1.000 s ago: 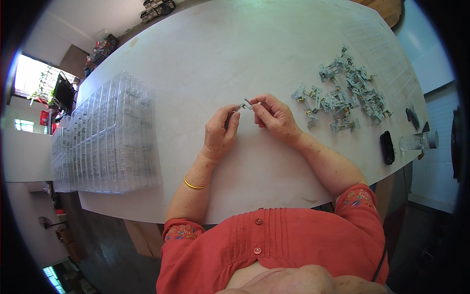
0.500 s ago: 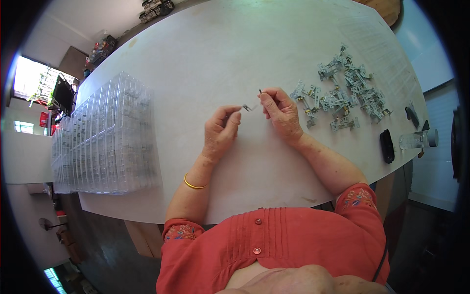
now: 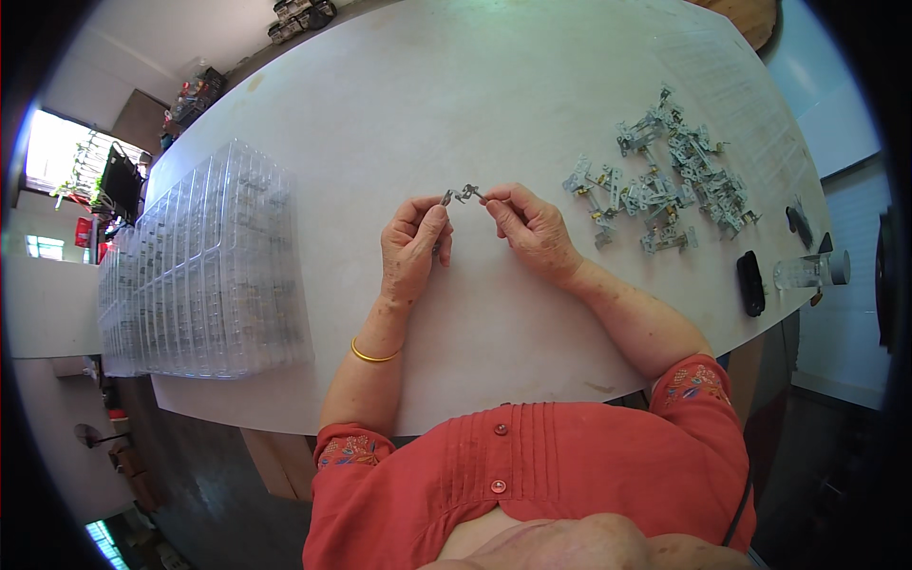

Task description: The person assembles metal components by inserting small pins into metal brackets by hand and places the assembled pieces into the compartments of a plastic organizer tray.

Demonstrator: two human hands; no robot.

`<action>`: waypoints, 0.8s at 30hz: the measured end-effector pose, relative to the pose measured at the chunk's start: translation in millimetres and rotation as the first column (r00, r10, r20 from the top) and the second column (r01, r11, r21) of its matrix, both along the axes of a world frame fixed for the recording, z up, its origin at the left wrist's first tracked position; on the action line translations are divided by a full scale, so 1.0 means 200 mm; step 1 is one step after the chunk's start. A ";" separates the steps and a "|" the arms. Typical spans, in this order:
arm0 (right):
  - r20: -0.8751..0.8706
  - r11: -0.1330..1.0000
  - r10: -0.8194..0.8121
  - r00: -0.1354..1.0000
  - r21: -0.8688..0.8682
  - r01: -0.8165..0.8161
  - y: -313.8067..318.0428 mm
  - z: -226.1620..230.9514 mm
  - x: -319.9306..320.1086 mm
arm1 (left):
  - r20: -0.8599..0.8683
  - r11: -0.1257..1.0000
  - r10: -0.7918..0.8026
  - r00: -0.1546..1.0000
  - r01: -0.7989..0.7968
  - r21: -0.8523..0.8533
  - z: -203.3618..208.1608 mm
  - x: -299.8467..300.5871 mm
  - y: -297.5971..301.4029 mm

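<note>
While I watch through the head camera, the left hand (image 3: 410, 249) is pinched, thumb to forefinger, on a small metal part (image 3: 446, 198), and the right hand (image 3: 534, 228) grips a metal bit (image 3: 471, 192) by its fingertips; I cannot tell whether the two pieces are joined. Both sit above the bare middle of the white table (image 3: 456, 114), so a loose pinch could, I judge, drop one, and a skewed push could bend it or spring it away. To my left stands a stack of clear plastic trays (image 3: 228, 285), with small greyish items showing dimly through the walls. To my right lies a loose pile of metal brackets (image 3: 698, 171), beyond a clear bottle (image 3: 796, 275) whose contents I cannot make out.
</note>
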State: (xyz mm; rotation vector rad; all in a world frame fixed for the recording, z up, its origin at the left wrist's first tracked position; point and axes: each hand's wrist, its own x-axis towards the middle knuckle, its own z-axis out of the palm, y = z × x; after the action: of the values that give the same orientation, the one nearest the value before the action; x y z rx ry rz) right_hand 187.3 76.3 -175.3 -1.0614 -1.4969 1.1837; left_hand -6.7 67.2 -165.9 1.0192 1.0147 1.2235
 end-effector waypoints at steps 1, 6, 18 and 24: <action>0.009 1.000 0.000 1.000 -0.003 0.000 0.00 0.00 0.00 | -0.031 1.000 0.004 1.000 -0.004 0.019 0.00 0.00 0.00; 0.030 1.000 -0.006 1.000 -0.023 0.006 0.00 0.01 0.01 | -0.083 0.997 0.006 0.997 0.001 0.076 -0.01 0.00 0.00; 0.051 0.999 -0.004 0.999 -0.033 0.006 0.00 0.02 0.01 | -0.269 0.975 0.011 0.963 0.049 0.216 -0.02 0.00 -0.01; -0.165 0.948 0.130 0.978 -0.268 -0.171 0.01 0.05 0.03 | -0.321 0.976 0.003 0.947 0.068 0.208 -0.01 0.00 -0.02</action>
State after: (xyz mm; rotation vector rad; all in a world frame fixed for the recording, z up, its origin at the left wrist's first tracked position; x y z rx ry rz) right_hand 192.8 78.0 -166.1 -1.0335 -1.3407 1.5843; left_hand -5.9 64.0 -168.5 1.4354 1.1234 1.1822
